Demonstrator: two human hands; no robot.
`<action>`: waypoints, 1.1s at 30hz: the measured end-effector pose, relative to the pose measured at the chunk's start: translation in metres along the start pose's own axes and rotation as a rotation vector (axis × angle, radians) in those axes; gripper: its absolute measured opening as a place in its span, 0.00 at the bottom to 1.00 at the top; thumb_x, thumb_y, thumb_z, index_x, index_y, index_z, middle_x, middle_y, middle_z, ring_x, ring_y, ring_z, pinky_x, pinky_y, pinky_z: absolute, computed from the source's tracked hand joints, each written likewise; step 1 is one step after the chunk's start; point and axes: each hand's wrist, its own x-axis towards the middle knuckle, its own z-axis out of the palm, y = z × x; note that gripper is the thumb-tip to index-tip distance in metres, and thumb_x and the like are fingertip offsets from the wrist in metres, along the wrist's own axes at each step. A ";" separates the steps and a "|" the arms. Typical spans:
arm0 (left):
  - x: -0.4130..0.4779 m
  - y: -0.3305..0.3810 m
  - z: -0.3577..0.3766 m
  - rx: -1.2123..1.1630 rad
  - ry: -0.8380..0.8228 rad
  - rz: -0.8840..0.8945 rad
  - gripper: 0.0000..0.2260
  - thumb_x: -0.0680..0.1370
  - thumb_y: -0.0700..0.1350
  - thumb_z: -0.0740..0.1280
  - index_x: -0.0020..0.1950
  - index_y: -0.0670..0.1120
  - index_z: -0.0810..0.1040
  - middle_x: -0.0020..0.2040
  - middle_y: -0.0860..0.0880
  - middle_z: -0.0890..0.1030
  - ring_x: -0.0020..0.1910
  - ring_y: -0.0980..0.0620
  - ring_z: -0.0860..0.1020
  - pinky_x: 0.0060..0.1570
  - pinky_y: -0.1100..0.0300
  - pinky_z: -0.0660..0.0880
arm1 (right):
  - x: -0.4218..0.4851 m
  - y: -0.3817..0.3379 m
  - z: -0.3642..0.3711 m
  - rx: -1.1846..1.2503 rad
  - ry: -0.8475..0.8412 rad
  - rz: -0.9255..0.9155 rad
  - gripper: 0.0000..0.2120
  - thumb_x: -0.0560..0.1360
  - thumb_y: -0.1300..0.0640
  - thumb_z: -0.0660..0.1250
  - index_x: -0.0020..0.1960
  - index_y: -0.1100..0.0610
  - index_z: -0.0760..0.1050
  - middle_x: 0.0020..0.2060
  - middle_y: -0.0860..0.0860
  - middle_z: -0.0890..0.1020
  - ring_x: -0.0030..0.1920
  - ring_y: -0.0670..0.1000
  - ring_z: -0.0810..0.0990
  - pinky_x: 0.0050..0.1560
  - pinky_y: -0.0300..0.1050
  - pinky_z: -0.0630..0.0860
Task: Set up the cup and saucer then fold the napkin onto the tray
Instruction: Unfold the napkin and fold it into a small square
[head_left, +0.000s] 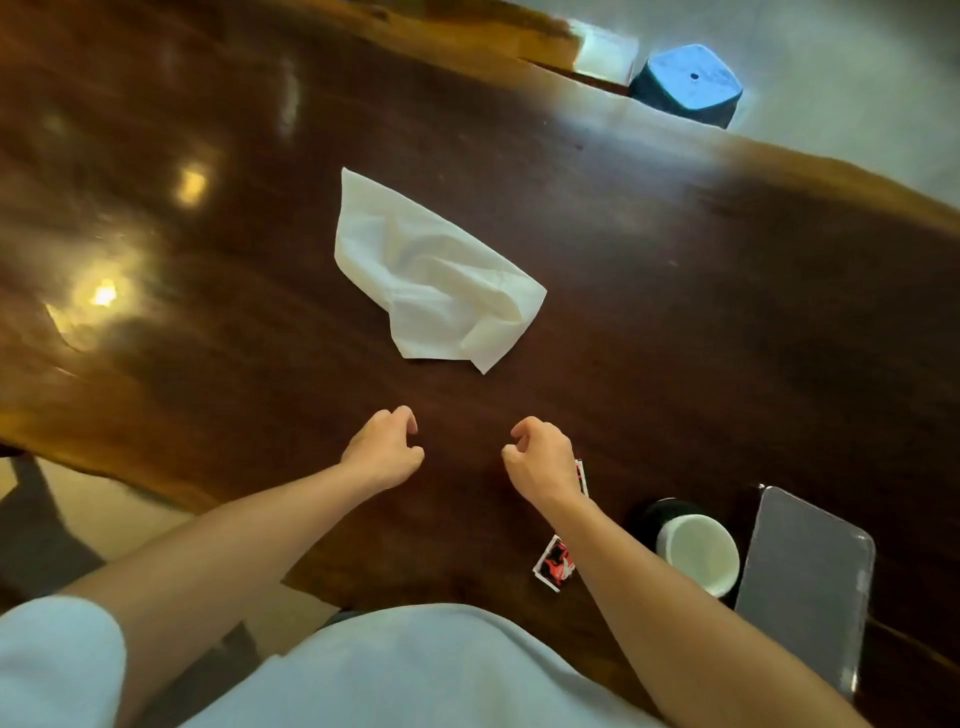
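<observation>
Nearest the camera is the person's pale shirt, with both bare forearms reaching out from it over a dark, glossy wooden table.

At the near right edge of the table lies a grey tray, a flat rectangle with rounded corners and nothing on it. Just left of the tray stands a white cup, upright and seen from above. It sits against a dark round shape, partly hidden behind it, that may be the saucer; whether the cup rests on it cannot be told. Left of the cup, a small red-and-white card lies flat, mostly covered by the right forearm, with another bit of it showing beside the right wrist.

Farther out, the left hand and right hand hover side by side over bare wood, a gap between them. Each is loosely curled, fingers bent toward the palm, and neither holds anything.

Beyond the hands, well apart from them and from the tray, the white napkin lies near the middle of the table. It is crumpled and unfolded, with one corner turned over on its near right side.

Past the far table edge, a blue stool stands on the grey floor.
</observation>
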 end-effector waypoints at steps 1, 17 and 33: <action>0.007 -0.003 -0.003 0.001 -0.007 0.005 0.12 0.76 0.47 0.69 0.58 0.50 0.74 0.55 0.48 0.75 0.51 0.46 0.78 0.54 0.47 0.79 | 0.005 -0.003 0.002 -0.001 0.000 0.002 0.14 0.75 0.58 0.66 0.60 0.56 0.78 0.53 0.53 0.80 0.54 0.53 0.79 0.56 0.49 0.77; 0.117 0.015 -0.021 -0.060 0.034 0.074 0.23 0.80 0.47 0.66 0.75 0.57 0.68 0.76 0.47 0.63 0.66 0.43 0.75 0.59 0.50 0.75 | 0.112 -0.055 0.037 -0.064 -0.061 -0.018 0.24 0.77 0.58 0.66 0.72 0.60 0.68 0.73 0.55 0.68 0.70 0.58 0.69 0.66 0.52 0.70; 0.152 -0.004 -0.026 0.058 -0.130 0.118 0.22 0.80 0.46 0.65 0.74 0.54 0.71 0.67 0.49 0.69 0.59 0.43 0.77 0.53 0.49 0.79 | 0.153 -0.049 0.054 -0.609 -0.013 -0.213 0.06 0.77 0.62 0.66 0.54 0.59 0.78 0.51 0.54 0.77 0.50 0.57 0.75 0.39 0.47 0.67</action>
